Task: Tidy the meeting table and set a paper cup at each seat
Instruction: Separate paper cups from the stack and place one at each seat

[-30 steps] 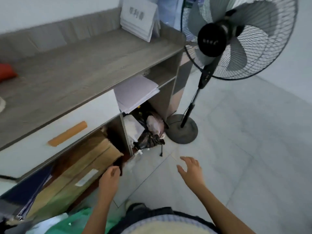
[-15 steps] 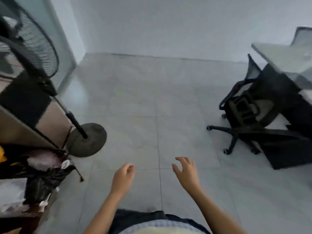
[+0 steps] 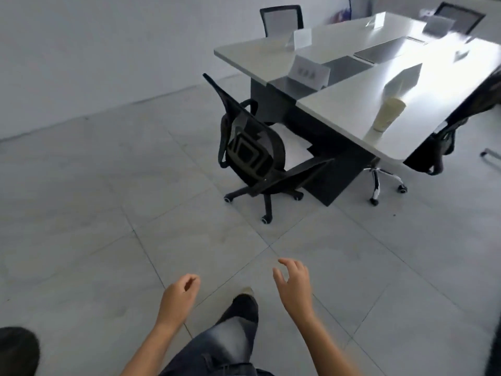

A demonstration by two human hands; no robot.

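A white meeting table (image 3: pixel 349 109) fills the upper right. Near its front corner stands a tall stack of cream paper cups (image 3: pixel 388 114), leaning slightly. White name cards (image 3: pixel 307 72) stand on the tabletop, one nearer and others further back. My left hand (image 3: pixel 177 297) hangs low in the middle with fingers loosely curled and nothing in it. My right hand (image 3: pixel 294 284) is beside it, fingers spread, holding nothing. Both hands are over the floor, well short of the table.
A black mesh office chair (image 3: pixel 250 150) on castors stands between me and the table's near end. More chairs sit at the far side (image 3: pixel 282 19) and the right edge (image 3: pixel 444 137). Grey floor tiles (image 3: pixel 108 213) stretch to the left. My shoe (image 3: pixel 242 305) steps forward.
The view has swung right, away from the cabinet and the standing fan, so the whole meeting table and cup stack show. Both hands stay low and hold nothing.
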